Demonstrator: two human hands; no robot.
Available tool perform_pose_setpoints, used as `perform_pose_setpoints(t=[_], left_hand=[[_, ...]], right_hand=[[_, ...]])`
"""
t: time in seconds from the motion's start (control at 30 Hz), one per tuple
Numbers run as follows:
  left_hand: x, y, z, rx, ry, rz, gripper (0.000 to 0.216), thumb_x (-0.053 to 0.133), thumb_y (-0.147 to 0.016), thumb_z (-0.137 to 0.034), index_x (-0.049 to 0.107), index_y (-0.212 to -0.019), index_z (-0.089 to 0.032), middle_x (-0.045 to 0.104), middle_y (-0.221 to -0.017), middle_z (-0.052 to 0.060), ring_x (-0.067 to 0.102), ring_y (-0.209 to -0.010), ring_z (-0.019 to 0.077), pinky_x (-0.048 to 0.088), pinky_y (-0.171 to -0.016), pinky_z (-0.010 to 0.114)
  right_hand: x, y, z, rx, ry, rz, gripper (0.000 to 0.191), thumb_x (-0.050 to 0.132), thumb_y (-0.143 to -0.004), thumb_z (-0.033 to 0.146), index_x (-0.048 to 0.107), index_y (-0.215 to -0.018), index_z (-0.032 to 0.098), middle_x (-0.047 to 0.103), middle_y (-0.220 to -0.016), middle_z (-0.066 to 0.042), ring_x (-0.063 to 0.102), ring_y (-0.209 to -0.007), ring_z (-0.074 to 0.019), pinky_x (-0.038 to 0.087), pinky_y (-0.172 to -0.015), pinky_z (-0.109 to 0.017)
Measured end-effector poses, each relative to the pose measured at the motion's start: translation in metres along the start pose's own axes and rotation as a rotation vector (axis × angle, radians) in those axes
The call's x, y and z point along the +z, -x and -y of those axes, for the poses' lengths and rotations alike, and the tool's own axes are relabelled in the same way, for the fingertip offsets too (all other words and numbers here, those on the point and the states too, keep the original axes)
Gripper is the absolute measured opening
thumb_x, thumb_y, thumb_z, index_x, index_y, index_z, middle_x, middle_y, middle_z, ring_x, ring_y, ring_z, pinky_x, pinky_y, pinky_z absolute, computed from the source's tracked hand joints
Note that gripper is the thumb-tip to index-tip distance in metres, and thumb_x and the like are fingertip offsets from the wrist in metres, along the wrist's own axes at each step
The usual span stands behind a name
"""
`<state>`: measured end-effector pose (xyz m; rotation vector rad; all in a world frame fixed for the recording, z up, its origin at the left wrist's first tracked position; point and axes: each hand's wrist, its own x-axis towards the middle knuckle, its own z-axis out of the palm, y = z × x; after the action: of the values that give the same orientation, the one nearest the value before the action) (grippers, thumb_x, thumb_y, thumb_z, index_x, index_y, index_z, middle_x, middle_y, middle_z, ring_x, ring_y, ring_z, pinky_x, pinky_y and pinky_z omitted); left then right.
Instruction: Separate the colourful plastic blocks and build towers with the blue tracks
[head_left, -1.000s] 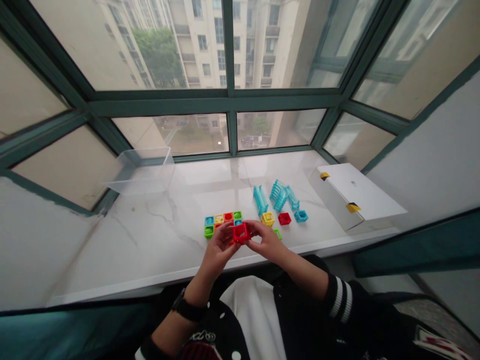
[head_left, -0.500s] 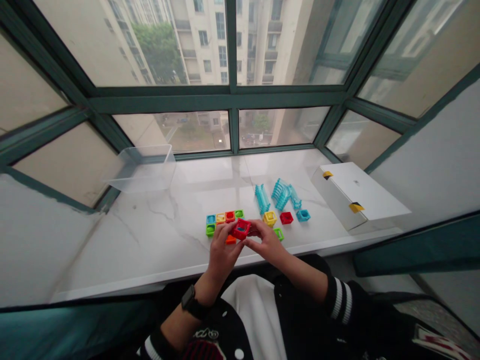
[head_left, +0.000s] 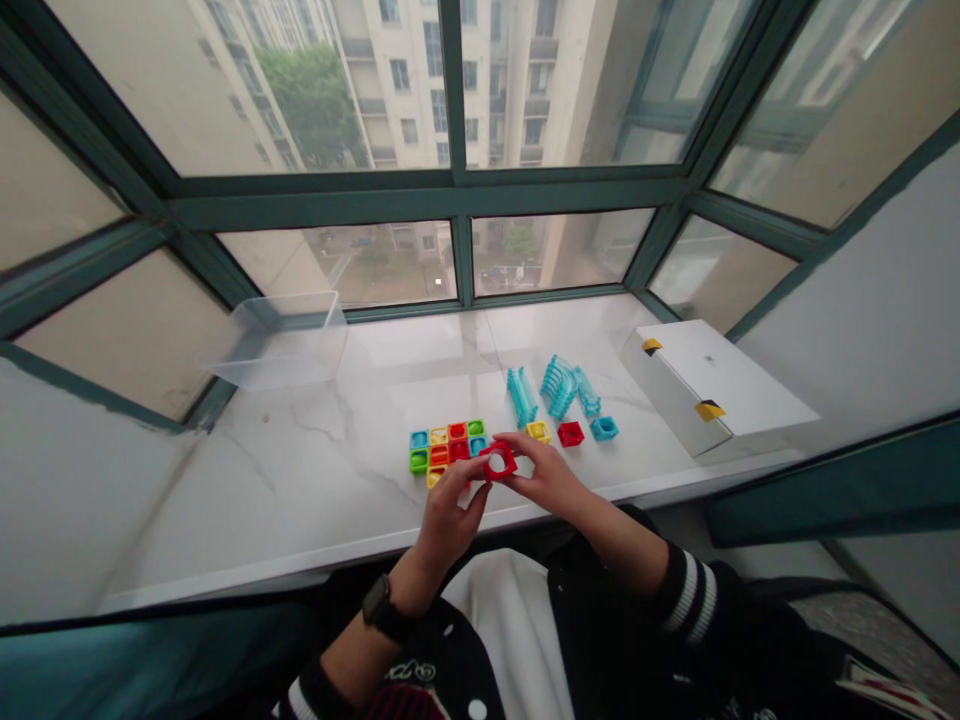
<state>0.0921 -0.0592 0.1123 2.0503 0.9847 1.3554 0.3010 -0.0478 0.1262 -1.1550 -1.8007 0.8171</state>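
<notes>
Surface: white marble surface [head_left: 300,480] under a bay window.
Fingers: I see left hand [head_left: 448,520] and right hand [head_left: 544,478], fingers of both clamped on red block [head_left: 498,461].
Block position: held just over the surface, beside coloured block grid [head_left: 448,447].
Farther out: loose blocks [head_left: 570,433], cyan ramps [head_left: 559,388], white box [head_left: 705,385], clear tub [head_left: 281,340].

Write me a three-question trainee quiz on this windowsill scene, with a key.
1. True or false: the clear tub holds coloured blocks.
2. Multiple choice: the red block is held by A) the left hand alone, B) the right hand alone, C) both hands.
3. Fill in: the white box lies on the person's ____ side of the sill.
Key: 1 false; 2 C; 3 right.
</notes>
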Motion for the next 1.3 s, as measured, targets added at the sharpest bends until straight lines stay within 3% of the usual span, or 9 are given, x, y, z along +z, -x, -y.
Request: perform_pose_setpoints(t=[0.17,0.33,0.47,0.67,0.9,1.1,1.3], left_hand=[[-0.001,0.0,-0.006,0.005,0.026,0.062,0.031,0.068,-0.094,-0.019,0.067,-0.124,-0.025,0.077,-0.109,0.006,0.073,-0.102,0.0219,0.058,-0.094,0.039],[-0.004,-0.001,0.004,-0.065,-0.005,0.051,0.035,0.063,-0.096,-0.021,0.062,-0.131,-0.026,0.074,-0.109,0.006,0.07,-0.104,0.0221,0.055,-0.098,0.04],[0.0,0.006,0.04,-0.168,-0.207,0.13,0.033,0.059,-0.097,-0.026,0.064,-0.129,-0.025,0.07,-0.122,0.011,0.065,-0.118,0.0278,0.051,-0.107,0.048],[0.017,0.034,0.099,-0.237,-0.64,0.234,0.044,0.063,-0.092,-0.026,0.063,-0.135,-0.02,0.053,-0.152,0.018,0.045,-0.145,0.0391,0.033,-0.122,0.062],[0.022,0.048,0.109,-0.19,-0.777,0.278,0.048,0.057,-0.096,-0.025,0.058,-0.144,-0.019,0.047,-0.16,0.016,0.039,-0.15,0.0378,0.03,-0.125,0.059],[0.023,0.049,0.109,-0.167,-0.794,0.272,0.048,0.057,-0.096,-0.024,0.057,-0.144,-0.019,0.047,-0.16,0.016,0.037,-0.151,0.0378,0.028,-0.126,0.059],[0.023,0.05,0.11,-0.17,-0.783,0.268,0.048,0.057,-0.098,-0.026,0.057,-0.145,-0.018,0.047,-0.16,0.017,0.037,-0.151,0.0376,0.027,-0.127,0.058]], right_hand=[[-0.023,0.005,0.001,-0.064,0.11,0.103,0.05,0.075,-0.087,0.026,0.063,-0.136,0.028,0.071,-0.128,-0.008,0.068,-0.117,-0.0247,0.056,-0.103,-0.044],[-0.051,0.018,-0.018,-0.047,0.18,-0.004,0.055,0.075,-0.086,0.026,0.062,-0.14,0.026,0.068,-0.136,-0.011,0.063,-0.127,-0.029,0.051,-0.11,-0.049],[-0.078,0.031,-0.042,0.029,0.221,-0.105,0.063,0.074,-0.087,0.03,0.056,-0.147,0.026,0.069,-0.136,-0.011,0.068,-0.121,-0.0284,0.054,-0.106,-0.047],[-0.111,0.045,-0.084,0.146,0.304,-0.243,0.056,0.071,-0.088,0.034,0.06,-0.142,0.024,0.07,-0.133,-0.012,0.07,-0.114,-0.0275,0.056,-0.102,-0.046],[-0.114,0.047,-0.135,0.187,0.413,-0.299,0.054,0.066,-0.085,0.031,0.062,-0.139,0.021,0.069,-0.129,-0.013,0.068,-0.114,-0.029,0.056,-0.101,-0.047],[-0.11,0.037,-0.161,0.251,0.485,-0.236,0.058,0.065,-0.083,0.027,0.061,-0.14,0.02,0.069,-0.129,-0.013,0.069,-0.11,-0.0284,0.055,-0.102,-0.048],[-0.107,0.031,-0.176,0.314,0.549,-0.157,0.059,0.064,-0.084,0.023,0.059,-0.143,0.02,0.066,-0.138,-0.015,0.063,-0.125,-0.0304,0.048,-0.111,-0.049]])
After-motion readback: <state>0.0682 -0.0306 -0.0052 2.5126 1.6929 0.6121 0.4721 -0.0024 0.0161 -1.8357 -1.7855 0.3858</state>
